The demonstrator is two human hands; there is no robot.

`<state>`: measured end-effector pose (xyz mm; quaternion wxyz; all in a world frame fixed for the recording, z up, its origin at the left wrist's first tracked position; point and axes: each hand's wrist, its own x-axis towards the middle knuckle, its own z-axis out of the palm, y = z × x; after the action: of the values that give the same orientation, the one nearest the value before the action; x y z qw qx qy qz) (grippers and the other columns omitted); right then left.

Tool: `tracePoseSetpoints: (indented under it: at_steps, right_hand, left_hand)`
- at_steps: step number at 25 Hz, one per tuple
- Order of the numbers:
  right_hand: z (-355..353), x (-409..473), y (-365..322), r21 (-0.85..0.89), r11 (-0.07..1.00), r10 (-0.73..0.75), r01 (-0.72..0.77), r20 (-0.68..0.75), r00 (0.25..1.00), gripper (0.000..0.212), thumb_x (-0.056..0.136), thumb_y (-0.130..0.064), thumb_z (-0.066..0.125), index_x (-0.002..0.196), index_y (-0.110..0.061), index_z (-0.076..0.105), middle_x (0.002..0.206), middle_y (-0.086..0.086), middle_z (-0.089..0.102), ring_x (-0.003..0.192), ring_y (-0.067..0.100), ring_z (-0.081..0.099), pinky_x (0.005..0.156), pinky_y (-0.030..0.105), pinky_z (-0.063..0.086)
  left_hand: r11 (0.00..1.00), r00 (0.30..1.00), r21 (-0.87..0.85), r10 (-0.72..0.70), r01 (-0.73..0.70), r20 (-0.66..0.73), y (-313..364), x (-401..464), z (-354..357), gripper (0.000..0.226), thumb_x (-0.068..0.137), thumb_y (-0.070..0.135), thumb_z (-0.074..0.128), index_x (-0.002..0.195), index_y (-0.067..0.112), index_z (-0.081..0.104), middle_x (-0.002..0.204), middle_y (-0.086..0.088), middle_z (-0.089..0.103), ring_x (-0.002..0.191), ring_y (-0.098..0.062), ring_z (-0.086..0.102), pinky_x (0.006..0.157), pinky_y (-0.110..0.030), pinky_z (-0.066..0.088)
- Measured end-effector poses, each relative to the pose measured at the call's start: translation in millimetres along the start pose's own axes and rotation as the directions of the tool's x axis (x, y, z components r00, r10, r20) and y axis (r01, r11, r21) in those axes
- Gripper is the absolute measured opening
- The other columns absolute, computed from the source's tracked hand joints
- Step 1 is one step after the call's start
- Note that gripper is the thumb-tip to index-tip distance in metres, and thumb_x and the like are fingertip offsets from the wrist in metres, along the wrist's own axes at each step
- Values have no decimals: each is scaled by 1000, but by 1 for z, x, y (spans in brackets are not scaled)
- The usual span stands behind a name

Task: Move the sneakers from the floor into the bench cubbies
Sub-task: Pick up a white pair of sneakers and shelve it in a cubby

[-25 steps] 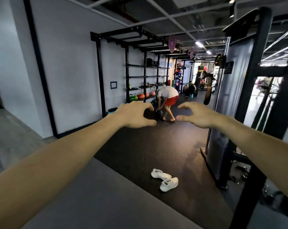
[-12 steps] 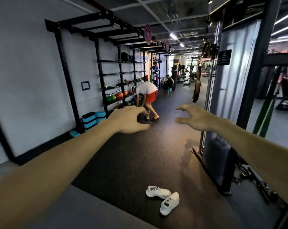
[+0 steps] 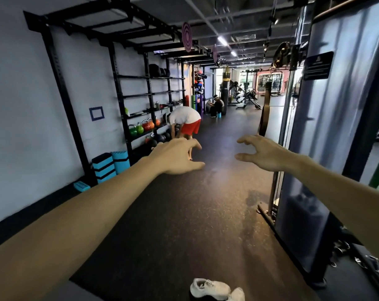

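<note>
Left hand [image 3: 177, 157] and right hand [image 3: 263, 154], both spread wide and empty, reach forward above the white sneakers [image 3: 214, 290] at the floor's [image 3: 184, 213] near edge; apparently a pair, half-cropped, so a blind downward grab may miss.

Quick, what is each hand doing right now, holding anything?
Left hand: open, fingers curled, holding nothing.
Right hand: open, fingers spread, holding nothing.
The white sneakers lie untouched on the floor below.
</note>
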<state>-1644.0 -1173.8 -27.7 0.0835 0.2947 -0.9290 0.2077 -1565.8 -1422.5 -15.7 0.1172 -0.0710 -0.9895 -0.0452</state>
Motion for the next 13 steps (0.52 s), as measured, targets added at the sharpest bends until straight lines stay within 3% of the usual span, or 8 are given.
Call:
tracePoseSetpoints:
  at_steps: [5,8,13]
  right_hand:
    - [26,93,47,-30,997,67,-67,11,998,61,89,-46,58,141,-20,39,139,8,45,127,24,43,103,34,34]
    - [47,148,74,-48,992,120,-121,-8,993,60,90,-44,58,141,-19,39,140,8,44,128,25,41,102,33,32]
    - [91,248,116,-60,969,238,-239,-18,971,60,92,-41,56,144,-18,36,143,9,41,131,25,39,104,32,30]
  left_hand:
    - [999,999,-12,39,-39,9,-54,111,36,64,72,75,53,126,41,46,119,7,53,106,-18,54,88,-45,48]
    - [998,998,-23,63,-63,29,-83,175,65,66,68,78,50,124,43,46,116,8,52,112,-24,52,94,-52,43]
    - [985,985,-61,163,-160,61,-138,291,116,59,80,67,56,130,38,44,135,5,48,122,-23,47,102,-51,35]
